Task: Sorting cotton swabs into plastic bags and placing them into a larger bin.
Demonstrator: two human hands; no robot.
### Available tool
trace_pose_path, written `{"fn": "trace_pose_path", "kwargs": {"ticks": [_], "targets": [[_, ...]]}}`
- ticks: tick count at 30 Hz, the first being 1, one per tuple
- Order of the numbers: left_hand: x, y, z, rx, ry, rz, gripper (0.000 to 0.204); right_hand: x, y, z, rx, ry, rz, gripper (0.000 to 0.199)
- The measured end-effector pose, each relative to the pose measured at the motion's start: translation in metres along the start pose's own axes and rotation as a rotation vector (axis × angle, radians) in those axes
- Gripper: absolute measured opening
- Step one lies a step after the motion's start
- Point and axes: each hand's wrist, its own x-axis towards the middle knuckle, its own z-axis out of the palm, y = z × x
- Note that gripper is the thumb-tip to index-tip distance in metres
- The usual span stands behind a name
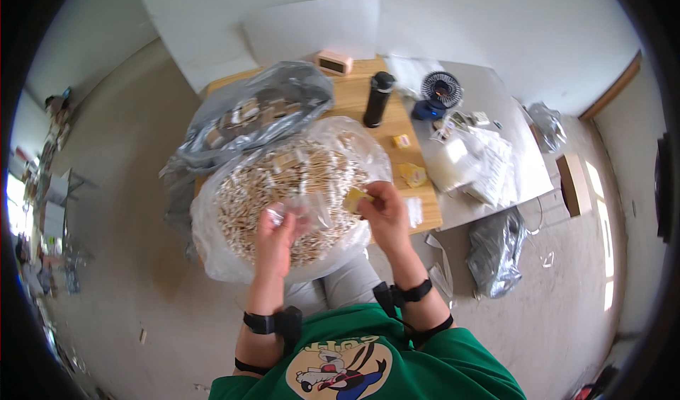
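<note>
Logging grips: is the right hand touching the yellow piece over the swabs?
Touching: the head view shows the right hand pinching the yellow piece by its right edge.

I'm seeing a free lane running over wood table (349, 101) btwn grey bag (308, 81) & blk bottle (379, 100), w/ pink clock (333, 63) sitting at its far end, while white pkts (414, 212) are crowding R hand (384, 214) and fan (440, 92) is blocking R of bottle.

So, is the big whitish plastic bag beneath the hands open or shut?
Open: the whitish bag has its mouth spread wide, exposing the cotton swabs heaped inside.
</note>
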Motion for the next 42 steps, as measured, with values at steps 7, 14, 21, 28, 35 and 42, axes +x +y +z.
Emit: {"fn": "trace_pose_path", "kwargs": {"ticks": [7,14,21,28,35,42], "targets": [[-0.004,-0.128,0.112,0.158,-0.416,-0.325,0.022,-0.04,0.014,-0.167,-0.026,0.517,0.031,0.019],[0.057,-0.227,0.144,0.469,-0.104,-0.172,0.029,-0.073,0.044,-0.217,-0.019,0.629,0.171,0.017],[0.057,-0.239,0.143,1.212,0.006,0.544,0.052,-0.053,0.079,-0.229,-0.016,0.569,0.227,0.016],[0.066,-0.25,0.142,1.634,-0.325,0.502,0.056,0.042,0.135,-0.217,-0.43,0.337,0.143,0.019],[0.067,-0.253,0.143,1.661,-0.386,0.468,0.054,0.119,0.159,-0.202,-0.689,0.144,0.145,0.019],[0.07,-0.246,0.143,1.754,-0.394,0.458,0.054,0.126,0.166,-0.181,-1.082,0.087,0.052,0.019]]}}
